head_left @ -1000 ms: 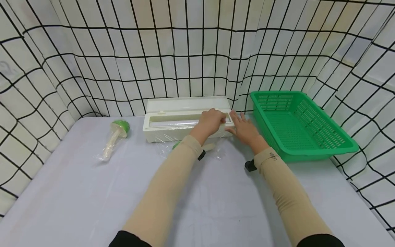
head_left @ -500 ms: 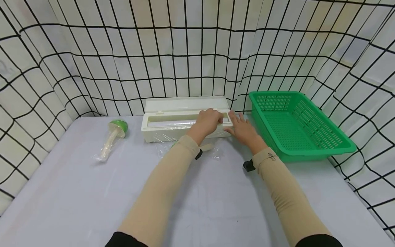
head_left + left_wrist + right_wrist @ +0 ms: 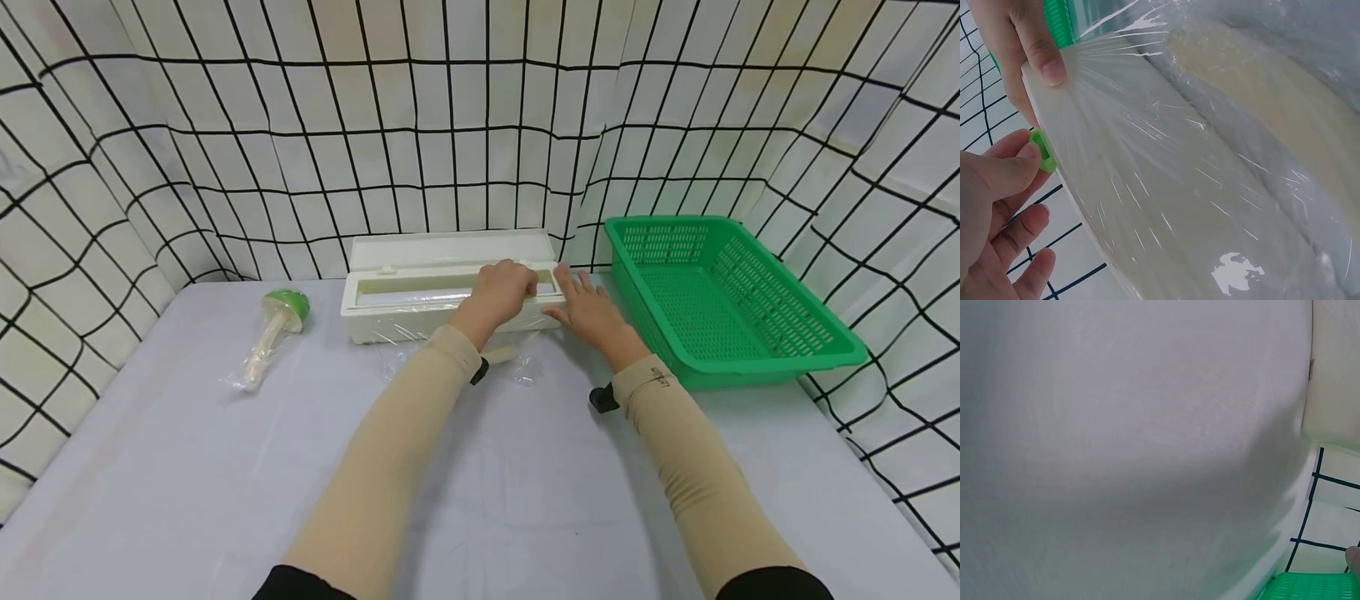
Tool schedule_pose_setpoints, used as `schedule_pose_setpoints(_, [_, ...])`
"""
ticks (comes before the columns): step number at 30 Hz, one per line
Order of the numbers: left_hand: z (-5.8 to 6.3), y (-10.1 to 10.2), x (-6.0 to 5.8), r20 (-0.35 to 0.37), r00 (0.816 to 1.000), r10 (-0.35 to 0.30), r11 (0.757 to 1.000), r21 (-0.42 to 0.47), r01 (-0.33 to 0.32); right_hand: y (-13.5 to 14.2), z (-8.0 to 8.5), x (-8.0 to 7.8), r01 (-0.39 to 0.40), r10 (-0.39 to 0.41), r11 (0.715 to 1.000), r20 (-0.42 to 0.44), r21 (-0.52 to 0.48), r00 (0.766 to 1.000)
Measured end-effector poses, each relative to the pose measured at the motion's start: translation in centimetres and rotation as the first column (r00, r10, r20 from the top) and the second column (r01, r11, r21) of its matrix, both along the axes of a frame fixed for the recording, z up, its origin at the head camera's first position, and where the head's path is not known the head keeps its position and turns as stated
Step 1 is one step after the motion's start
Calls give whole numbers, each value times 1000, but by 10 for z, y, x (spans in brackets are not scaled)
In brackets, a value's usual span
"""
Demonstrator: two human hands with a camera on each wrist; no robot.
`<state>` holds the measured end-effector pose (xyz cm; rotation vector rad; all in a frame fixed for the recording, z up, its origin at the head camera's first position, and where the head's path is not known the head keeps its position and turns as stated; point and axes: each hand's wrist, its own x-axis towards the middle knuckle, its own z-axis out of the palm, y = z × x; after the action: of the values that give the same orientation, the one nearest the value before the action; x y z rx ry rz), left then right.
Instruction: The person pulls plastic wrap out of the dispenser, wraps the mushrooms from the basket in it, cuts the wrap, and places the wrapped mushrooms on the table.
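A white cling film dispenser box stands at the back with its lid raised and a film roll inside. My left hand is over the box's right part, its thumb and forefinger pinching a small green slide cutter at the box edge in the left wrist view. My right hand rests on the box's right end, fingers straight, thumb pressing the film on the front. Clear film is stretched over the front. It covers a pale stem-like thing lying before the box, partly hidden by my left arm.
To the left lies a mushroom-shaped thing with a green cap and pale stem, wrapped in film. A green plastic basket stands right of the box. Black wire mesh rises behind and beside the white-covered table.
The head view has shifted slightly. Both hands keep their places at the box's right part, and the green cap by the left forearm is now hidden.
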<state>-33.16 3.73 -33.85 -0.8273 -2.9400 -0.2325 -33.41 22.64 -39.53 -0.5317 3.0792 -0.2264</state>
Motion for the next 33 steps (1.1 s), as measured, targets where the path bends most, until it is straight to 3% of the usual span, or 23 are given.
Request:
schedule_pose_setpoints(12, [1, -12, -1, 42, 999, 22, 997, 73, -25, -6, 3, -1, -7, 7, 1000, 3, -28, 1000])
schedule_pose_setpoints(17, [-1, -16, -2, 86, 996, -32, 992, 121, 21, -4, 2, 1, 2, -1, 999, 10, -44, 1000])
schedule_pose_setpoints(21, [0, -17, -6, 81, 995, -63, 994, 99, 55, -2, 1, 2, -1, 1, 999, -4, -50, 1000])
schedule_pose_setpoints(33, [-1, -13, -11, 128, 987, -93, 989, 126, 77, 1, -1, 3, -13, 12, 997, -18, -71, 1000])
